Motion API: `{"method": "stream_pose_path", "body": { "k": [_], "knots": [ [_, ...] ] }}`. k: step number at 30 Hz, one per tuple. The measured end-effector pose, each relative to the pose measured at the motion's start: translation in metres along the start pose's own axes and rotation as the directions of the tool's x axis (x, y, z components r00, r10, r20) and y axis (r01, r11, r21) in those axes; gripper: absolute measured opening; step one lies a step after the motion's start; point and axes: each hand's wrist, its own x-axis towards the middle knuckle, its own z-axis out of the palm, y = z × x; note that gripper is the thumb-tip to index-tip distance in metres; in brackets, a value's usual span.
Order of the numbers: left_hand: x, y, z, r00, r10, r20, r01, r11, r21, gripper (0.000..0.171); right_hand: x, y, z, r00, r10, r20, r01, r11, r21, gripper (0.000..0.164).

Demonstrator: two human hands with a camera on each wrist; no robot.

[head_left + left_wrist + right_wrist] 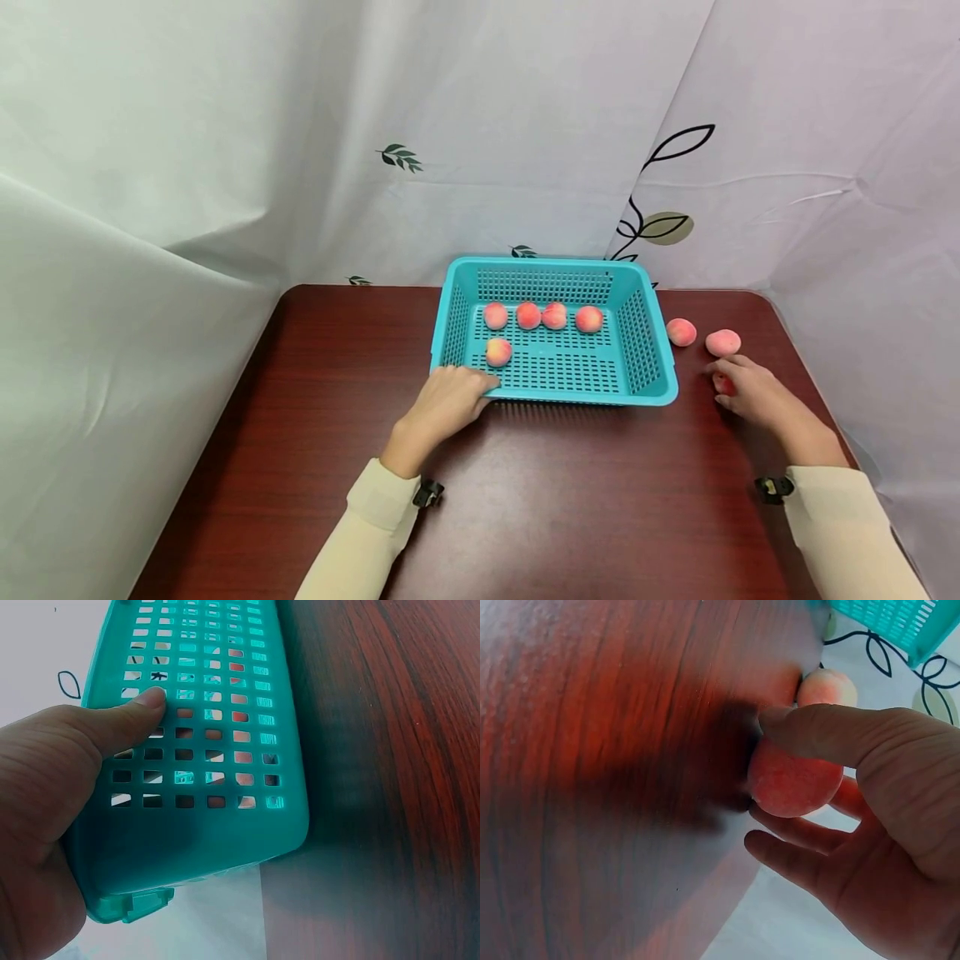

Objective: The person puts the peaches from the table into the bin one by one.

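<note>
A turquoise plastic basket (555,397) stands on the table with several peaches inside, one of them a yellowish peach (498,352) close to my left hand (450,400). That hand grips the basket's near-left rim; in the left wrist view its thumb (131,720) presses the perforated outer wall. Off to the basket's right, my right hand (753,392) holds a red peach (791,780) between thumb and fingers, at the tabletop. Its far side is hidden by the hand. Just beyond lie a pink peach (723,342) and another peach (681,332) beside the basket.
The dark red-brown wooden table (570,500) ends at a pale curtain (510,125) with leaf prints behind it. More of the white cloth hangs along the left and right sides. Both wrists carry a small black device on a strap.
</note>
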Motion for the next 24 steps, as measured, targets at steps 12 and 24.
{"method": "stream_pose_path", "body": {
  "k": [12,24],
  "knots": [
    [0.0,-0.0002,0.0001,1.0,0.002,-0.004,-0.002,1.0,0.007,0.032,-0.0026,-0.0013,0.0024,0.999,-0.01,-0.037,0.01,1.0,0.0,0.037],
    [0.0002,0.0001,-0.0005,1.0,0.002,-0.006,-0.002,1.0,0.007,0.033,-0.003,-0.0004,0.0027,0.999,0.01,-0.033,-0.01,1.0,0.008,0.038]
  ]
}}
